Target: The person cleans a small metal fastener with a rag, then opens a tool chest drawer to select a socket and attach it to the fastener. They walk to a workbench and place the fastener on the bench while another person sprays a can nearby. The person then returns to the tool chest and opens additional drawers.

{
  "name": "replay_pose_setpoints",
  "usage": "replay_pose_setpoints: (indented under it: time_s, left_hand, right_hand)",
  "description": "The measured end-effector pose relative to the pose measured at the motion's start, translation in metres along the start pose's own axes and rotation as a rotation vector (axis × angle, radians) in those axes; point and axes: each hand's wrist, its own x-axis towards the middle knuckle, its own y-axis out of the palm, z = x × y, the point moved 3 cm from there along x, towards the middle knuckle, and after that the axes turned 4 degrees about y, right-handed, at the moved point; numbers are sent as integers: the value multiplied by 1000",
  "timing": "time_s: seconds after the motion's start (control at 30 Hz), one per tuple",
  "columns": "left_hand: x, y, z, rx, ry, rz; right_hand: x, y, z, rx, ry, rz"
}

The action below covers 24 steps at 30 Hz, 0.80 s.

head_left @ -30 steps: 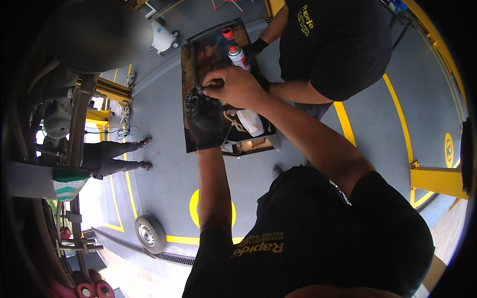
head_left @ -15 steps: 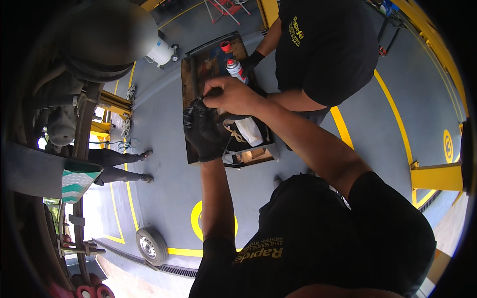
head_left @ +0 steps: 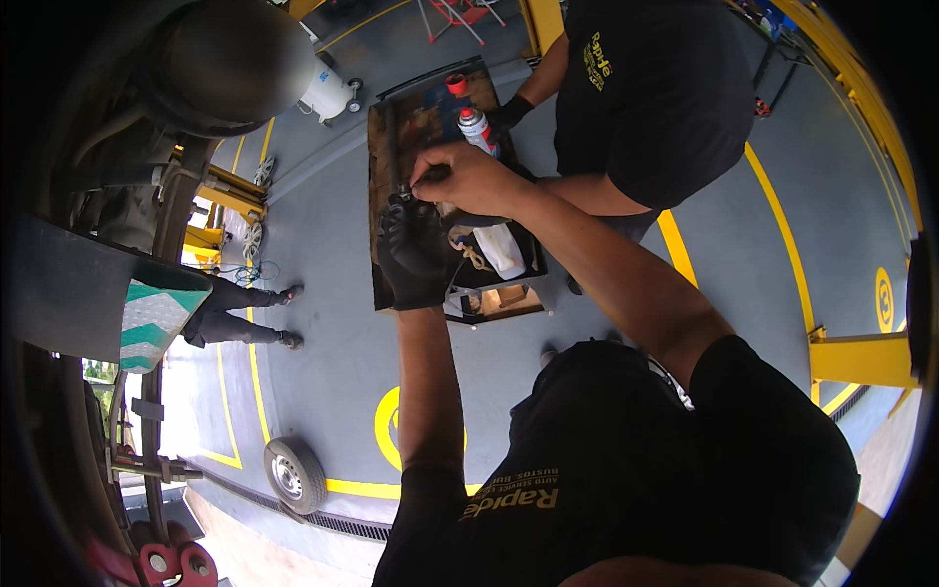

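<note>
My left hand [head_left: 416, 249], in a black glove, is closed with its fingers curled over the cart's tray. A small metal piece [head_left: 402, 192] sticks out at its fingertips; the rest of it is hidden. My bare right hand [head_left: 474, 179] is closed just beyond, its fingertips pinched close to that piece. Something dark [head_left: 432, 174] shows within its curled fingers, too shaded to name. Past my hands, a white-and-red spray can [head_left: 476, 130] stands beside a co-worker's black-gloved hand [head_left: 511, 112]. A dark bar [head_left: 391, 142] runs along the tray's left side.
The tool cart [head_left: 377, 274] holds a red cap [head_left: 457, 84], a white bottle-like object [head_left: 500, 250] and a tan cord [head_left: 471, 250]. A co-worker [head_left: 650, 108] stands at its right. Vehicle underparts [head_left: 108, 210] hang at left. A wheel [head_left: 294, 475] lies on the floor.
The view has shifted slightly, so the cart and my hands appear a little further right. My hands stay together over the tray, with the metal piece now more visible between them.
</note>
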Motion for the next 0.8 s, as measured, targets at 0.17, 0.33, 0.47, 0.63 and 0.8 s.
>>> replay_pose_setpoints:
  time_s: [0.17,0.33,0.47,0.63,0.8]
  left_hand:
    - [-4,-2,19,-859,-286,1]
    - [-2,-3,20,-699,-291,36]
    - [-2,-1,23,-977,-428,-80]
    - [-6,0,20,-842,-395,-27]
    - [1,3,9,-310,-54,60]
  right_hand:
    - [-3,3,0,104,84,4]
    - [-5,2,-1,160,124,18]
    - [-7,1,-3,185,136,7]
    - [-9,0,-6,152,170,-49]
    - [-11,2,3,-119,11,-128]
